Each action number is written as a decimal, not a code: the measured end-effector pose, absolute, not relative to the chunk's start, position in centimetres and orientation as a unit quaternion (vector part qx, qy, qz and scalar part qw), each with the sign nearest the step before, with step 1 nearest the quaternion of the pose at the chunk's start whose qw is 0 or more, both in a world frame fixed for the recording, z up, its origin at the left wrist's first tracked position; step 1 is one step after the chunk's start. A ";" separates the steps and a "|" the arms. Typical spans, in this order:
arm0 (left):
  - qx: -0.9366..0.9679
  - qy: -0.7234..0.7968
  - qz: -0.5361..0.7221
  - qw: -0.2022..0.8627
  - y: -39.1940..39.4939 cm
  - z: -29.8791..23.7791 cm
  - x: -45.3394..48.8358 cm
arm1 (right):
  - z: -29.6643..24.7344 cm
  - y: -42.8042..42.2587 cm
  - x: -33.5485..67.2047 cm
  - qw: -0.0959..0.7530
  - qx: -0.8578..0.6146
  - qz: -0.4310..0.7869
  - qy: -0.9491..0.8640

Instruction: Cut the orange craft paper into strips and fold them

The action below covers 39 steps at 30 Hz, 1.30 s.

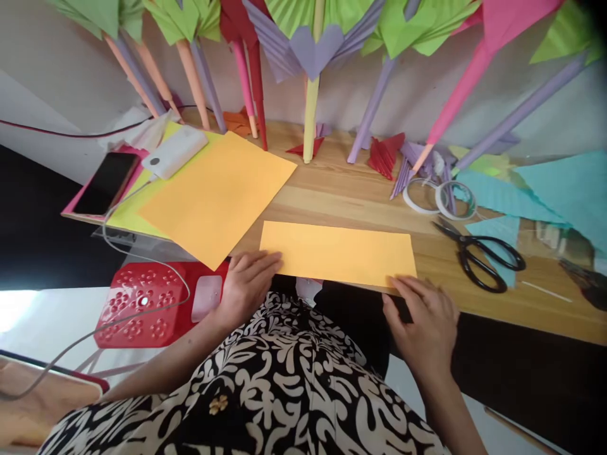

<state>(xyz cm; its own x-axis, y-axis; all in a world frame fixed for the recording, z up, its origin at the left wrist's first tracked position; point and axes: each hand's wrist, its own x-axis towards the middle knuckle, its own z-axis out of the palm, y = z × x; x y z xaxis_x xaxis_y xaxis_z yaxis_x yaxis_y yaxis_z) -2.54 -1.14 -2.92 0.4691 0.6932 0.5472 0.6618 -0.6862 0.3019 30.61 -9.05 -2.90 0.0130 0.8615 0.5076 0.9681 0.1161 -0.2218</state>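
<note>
A folded orange paper strip (337,253) lies along the near edge of the wooden table (521,297). My left hand (246,284) rests at its near left corner, fingers curled against the edge. My right hand (422,319) lies at its near right corner, fingers stretched flat toward the paper. A larger orange sheet (215,193) lies to the left, apart from both hands.
Black scissors (488,259) and two tape rolls (439,197) lie to the right. A phone (105,183) and a white power bank (174,151) sit at the left, a red stool (142,303) below. Coloured paper crafts (313,44) stand along the back, teal sheets (550,189) at the right.
</note>
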 end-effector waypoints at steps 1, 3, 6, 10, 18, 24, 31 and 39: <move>0.848 0.409 0.335 0.022 -1.0 -2.8 -3.0 | -2.4 -8.7 30.1 0.260 -0.652 -0.097 -0.706; 0.838 0.413 0.355 0.030 -0.7 -2.1 -3.4 | -1.5 -7.6 28.5 0.246 -0.620 -0.081 -0.740; 0.823 0.383 0.412 0.074 0.1 -0.1 -2.9 | 0.1 -5.5 25.3 0.252 -0.544 -0.033 -0.800; 0.743 0.361 0.516 0.227 2.2 3.4 -2.0 | 3.6 -2.7 23.1 0.329 -0.524 0.003 -0.786; 0.546 0.237 0.542 0.592 4.5 4.3 1.5 | 9.5 -0.7 25.9 0.559 -0.582 0.294 -0.512; 0.509 0.273 0.446 0.683 4.2 5.3 5.4 | 5.6 -0.3 24.7 0.583 -0.562 0.407 -0.422; 0.635 0.310 0.370 0.604 7.0 5.3 5.2 | 6.8 0.1 28.2 0.558 -0.574 0.198 -0.566; 0.785 0.288 0.293 0.464 6.7 6.8 5.4 | 9.5 0.5 30.2 0.466 -0.607 0.161 -0.623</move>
<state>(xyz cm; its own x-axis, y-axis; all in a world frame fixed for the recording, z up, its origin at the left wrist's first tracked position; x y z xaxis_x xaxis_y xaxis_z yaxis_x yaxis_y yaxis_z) 5.39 6.72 6.80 0.6629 0.7234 0.1928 0.1802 -0.4041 0.8968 30.20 0.48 9.51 0.1714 0.9066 0.3857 0.6074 0.2110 -0.7658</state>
